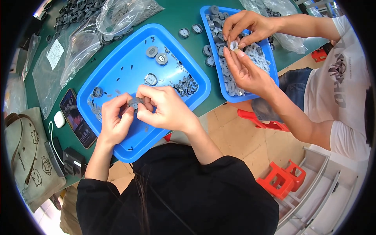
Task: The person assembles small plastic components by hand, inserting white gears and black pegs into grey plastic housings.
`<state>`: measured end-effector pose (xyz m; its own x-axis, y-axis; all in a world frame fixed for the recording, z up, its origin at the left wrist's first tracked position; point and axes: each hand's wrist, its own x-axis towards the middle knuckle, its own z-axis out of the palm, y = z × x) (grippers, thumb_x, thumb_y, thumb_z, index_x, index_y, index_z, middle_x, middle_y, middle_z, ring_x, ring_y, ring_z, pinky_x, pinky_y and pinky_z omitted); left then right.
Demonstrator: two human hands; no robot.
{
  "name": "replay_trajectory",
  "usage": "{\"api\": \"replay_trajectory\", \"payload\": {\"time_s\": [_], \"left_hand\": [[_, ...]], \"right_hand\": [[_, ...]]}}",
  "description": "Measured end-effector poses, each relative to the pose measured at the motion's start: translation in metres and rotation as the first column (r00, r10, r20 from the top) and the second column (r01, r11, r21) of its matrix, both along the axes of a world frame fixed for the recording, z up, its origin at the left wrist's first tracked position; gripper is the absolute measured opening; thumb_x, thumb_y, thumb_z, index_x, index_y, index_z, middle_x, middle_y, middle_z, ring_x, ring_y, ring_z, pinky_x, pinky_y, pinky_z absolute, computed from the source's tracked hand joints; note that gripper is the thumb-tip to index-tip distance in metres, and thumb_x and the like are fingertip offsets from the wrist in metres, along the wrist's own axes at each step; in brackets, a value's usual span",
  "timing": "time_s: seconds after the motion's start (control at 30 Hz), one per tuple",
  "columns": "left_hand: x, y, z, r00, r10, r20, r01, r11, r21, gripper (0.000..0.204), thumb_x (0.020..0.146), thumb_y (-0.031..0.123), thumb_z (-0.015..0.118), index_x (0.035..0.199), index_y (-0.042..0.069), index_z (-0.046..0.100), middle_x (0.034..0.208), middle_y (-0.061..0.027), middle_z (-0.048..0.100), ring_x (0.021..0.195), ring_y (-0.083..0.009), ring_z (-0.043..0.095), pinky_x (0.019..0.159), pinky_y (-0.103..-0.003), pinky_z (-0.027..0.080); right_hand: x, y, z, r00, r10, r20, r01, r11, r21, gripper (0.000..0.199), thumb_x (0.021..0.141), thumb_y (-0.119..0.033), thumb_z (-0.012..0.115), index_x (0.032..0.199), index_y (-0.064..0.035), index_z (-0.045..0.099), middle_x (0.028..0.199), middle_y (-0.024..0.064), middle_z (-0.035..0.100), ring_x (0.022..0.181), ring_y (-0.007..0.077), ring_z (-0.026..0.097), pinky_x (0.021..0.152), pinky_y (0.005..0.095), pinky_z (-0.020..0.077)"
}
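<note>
A small grey rounded plastic part (135,102) is held over a blue tray (144,31), pinched from both sides. My left hand (116,118) has its thumb and fingers closed on the part's left side. My right hand (163,106) grips its right side, fingers curled. Just above my right hand a grey part with a pale inside (150,79) lies in the tray. Farther back are two round grey pieces, one plain (152,51) and one with a white centre (161,58). Tiny dark metal pieces (185,85) are heaped at the tray's right side.
At right, a co-worker's hands (250,70) hold a small white piece over a second blue tray (274,74) of grey and white parts. Plastic bags (51,74) and a pile of dark parts (78,13) lie at the back left. A phone (77,119) and canvas bag (33,160) are left.
</note>
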<state>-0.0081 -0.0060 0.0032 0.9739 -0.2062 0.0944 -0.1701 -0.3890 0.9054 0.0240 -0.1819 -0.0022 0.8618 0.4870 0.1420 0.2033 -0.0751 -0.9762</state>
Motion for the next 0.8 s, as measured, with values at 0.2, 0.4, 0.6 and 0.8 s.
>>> {"api": "replay_trajectory", "payload": {"time_s": [0.2, 0.4, 0.6, 0.8], "left_hand": [[0.0, -0.006, 0.005, 0.996, 0.027, 0.088, -0.034, 0.997, 0.076, 0.005, 0.075, 0.005, 0.055, 0.077, 0.0, 0.055, 0.06, -0.0061, 0.046, 0.053, -0.014, 0.043, 0.05, -0.028, 0.035], [-0.001, -0.005, 0.003, 0.997, 0.069, 0.044, -0.071, 0.997, 0.042, 0.006, 0.078, 0.006, 0.056, 0.079, -0.001, 0.055, 0.063, -0.0059, 0.049, 0.054, -0.0143, 0.044, 0.051, -0.028, 0.036], [-0.001, 0.002, -0.007, 0.999, 0.044, -0.01, -0.044, 0.998, -0.051, 0.009, 0.079, 0.008, 0.055, 0.078, -0.001, 0.055, 0.061, -0.0065, 0.048, 0.053, -0.0151, 0.044, 0.051, -0.028, 0.036], [-0.001, -0.001, -0.001, 0.999, 0.028, 0.027, -0.029, 0.999, 0.04, 0.009, 0.079, 0.008, 0.056, 0.077, -0.001, 0.055, 0.059, -0.0084, 0.048, 0.052, -0.0178, 0.045, 0.049, -0.031, 0.035]], "right_hand": [[0.002, -0.002, 0.002, 0.993, -0.025, 0.119, 0.032, 0.998, -0.06, 0.014, 0.074, -0.012, 0.06, 0.081, -0.0023, 0.053, 0.061, 0.0121, 0.054, 0.054, 0.0279, 0.056, 0.051, 0.0363, 0.0445], [0.002, 0.001, -0.002, 0.99, -0.074, 0.12, 0.074, 0.997, -0.002, 0.012, 0.074, -0.007, 0.059, 0.077, -0.0006, 0.05, 0.056, 0.0058, 0.046, 0.048, 0.0135, 0.044, 0.047, 0.0284, 0.0379], [0.001, -0.001, 0.0, 0.998, -0.046, 0.044, 0.045, 0.999, 0.017, 0.011, 0.076, -0.006, 0.059, 0.08, 0.0, 0.051, 0.057, 0.0058, 0.048, 0.049, 0.0125, 0.045, 0.048, 0.0277, 0.0383], [0.001, 0.001, -0.002, 1.0, -0.011, 0.013, 0.011, 1.0, 0.019, 0.011, 0.076, -0.006, 0.059, 0.082, 0.0, 0.052, 0.057, 0.0049, 0.05, 0.051, 0.0114, 0.046, 0.049, 0.0271, 0.0389]]}}
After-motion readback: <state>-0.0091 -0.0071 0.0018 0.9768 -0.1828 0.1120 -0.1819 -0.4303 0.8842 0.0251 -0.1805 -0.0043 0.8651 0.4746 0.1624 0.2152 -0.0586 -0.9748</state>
